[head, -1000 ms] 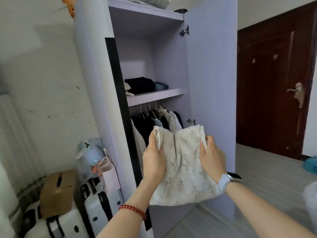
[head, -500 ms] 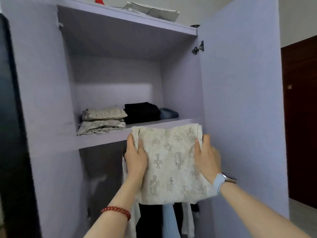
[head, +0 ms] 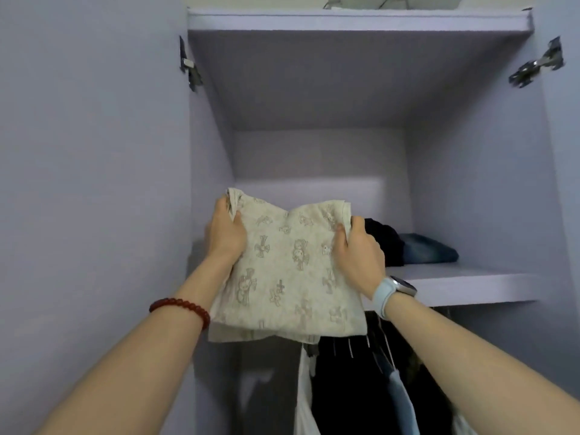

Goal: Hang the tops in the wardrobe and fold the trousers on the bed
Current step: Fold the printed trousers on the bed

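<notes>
Cream fabric, folded into a rough square and printed with faded tan crosses, fills the middle of the frame: these are the trousers [head: 288, 265], held up in front of an open lilac wardrobe [head: 314, 89]. Two bare forearms reach in from the bottom corners. On the left edge of the bundle, the left hand [head: 224, 230] grips the cloth, thumb on the front and fingers curled behind. On the right edge, the right hand [head: 357, 252] clamps the cloth the same way, a pinch of fabric bunched above its thumb. Both hands sit apart, one at each side of the fold. A red bead bracelet [head: 180, 309] circles the left wrist, and a pale blue watch [head: 395, 291] circles the right. The bundle hangs at the front edge of the middle shelf [head: 464, 284], hiding the shelf's left half; whether it touches the shelf cannot be told. To the right on that shelf lie a folded black garment [head: 387, 240] and, beside it, folded blue denim [head: 430, 251]. Below the shelf, at lower centre and right, dark and pale clothes [head: 354, 387] hang. Metal hinges [head: 536, 65] show at the upper left and upper right.
</notes>
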The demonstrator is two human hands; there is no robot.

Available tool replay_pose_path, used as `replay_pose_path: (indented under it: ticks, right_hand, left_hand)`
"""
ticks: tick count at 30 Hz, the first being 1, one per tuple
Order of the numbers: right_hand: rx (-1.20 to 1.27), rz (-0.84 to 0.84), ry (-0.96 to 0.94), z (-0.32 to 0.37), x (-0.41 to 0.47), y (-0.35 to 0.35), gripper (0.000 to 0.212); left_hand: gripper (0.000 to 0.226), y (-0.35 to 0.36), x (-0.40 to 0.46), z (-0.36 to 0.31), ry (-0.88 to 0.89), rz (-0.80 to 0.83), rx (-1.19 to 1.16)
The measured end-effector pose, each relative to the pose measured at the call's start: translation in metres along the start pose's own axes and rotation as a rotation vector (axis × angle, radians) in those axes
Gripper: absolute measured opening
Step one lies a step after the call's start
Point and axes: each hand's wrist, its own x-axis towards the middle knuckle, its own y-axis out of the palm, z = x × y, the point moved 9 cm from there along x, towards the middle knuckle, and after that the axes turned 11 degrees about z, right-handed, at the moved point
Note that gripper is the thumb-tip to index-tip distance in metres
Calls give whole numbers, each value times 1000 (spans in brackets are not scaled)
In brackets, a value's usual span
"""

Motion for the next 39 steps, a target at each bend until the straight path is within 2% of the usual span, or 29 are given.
replay_pose_path:
  ticks: [4,8,11,13,15,17,20,23,26,28,31,33,37,39]
  right_hand:
    - [125,-8,-32,12,71,49,22]
    - [140,99,27,2,131,117,20]
    - [-12,266,42,-17,152,173,16]
    - [-175,438,21,-30,154,204,32]
    - [-221,537,38,-45,151,220,42]
    - [-206,547,43,-54,151,221,39]
    - [-187,521,65,-57,154,212,38]
    - [-208,457,92,-48,156,190,49]
    - [-173,412,-118,-12,147,174,53]
    - [-160,558,-213,3,131,193,52]
    - [-212,876,-158,-10,99,239,55]
    - [-206,1009,-97,-21,83,249,57]
    - [-257,1071,-80,-28,90,258,57]
    - [-286,1033,-123,-29,94,262,56]
  left_hand:
    - [40,-8,74,12,29,-58,291]
    - [49,12,118,29,69,-56,650]
    - [52,51,140,78,8,103,872]
    - [48,77,146,130,-141,324,962]
    - [47,87,139,173,-320,500,1001]
    - [44,86,134,182,-373,537,1045]
    - [41,84,133,156,-310,484,1080]
    - [43,86,133,118,-111,395,959]
    - [46,109,124,116,26,483,899]
    - [48,125,116,143,-58,597,888]
    - [51,127,105,181,-288,698,821]
    - [52,123,98,192,-378,728,795]
    - [55,124,92,188,-423,765,916]
    - [54,119,94,177,-364,673,977]
